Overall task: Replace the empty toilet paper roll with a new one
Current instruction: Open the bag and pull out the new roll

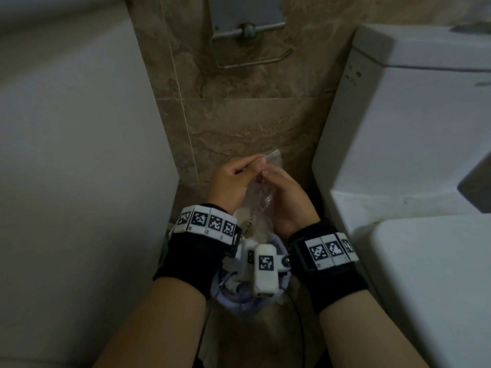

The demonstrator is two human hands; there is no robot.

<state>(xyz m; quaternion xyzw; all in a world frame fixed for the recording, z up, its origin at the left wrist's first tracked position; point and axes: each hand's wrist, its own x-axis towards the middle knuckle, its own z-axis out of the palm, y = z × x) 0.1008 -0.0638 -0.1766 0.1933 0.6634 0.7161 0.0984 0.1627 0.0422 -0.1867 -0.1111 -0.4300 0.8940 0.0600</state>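
My left hand (233, 181) and my right hand (289, 200) are close together, low in front of the brown tiled wall. Both pinch a clear plastic wrapper (273, 162) whose top corner sticks up between the fingers. Something white, the new toilet paper roll (248, 221), shows inside the wrapper below my hands, mostly hidden by my wrists. High on the wall hangs the metal paper holder (249, 46), its wire arm bare with no roll on it.
A white toilet cistern (414, 123) and toilet lid (435, 288) fill the right side. A white wall or cabinet side (74, 155) closes off the left. A small bin with a pale liner (239, 304) sits on the floor under my wrists.
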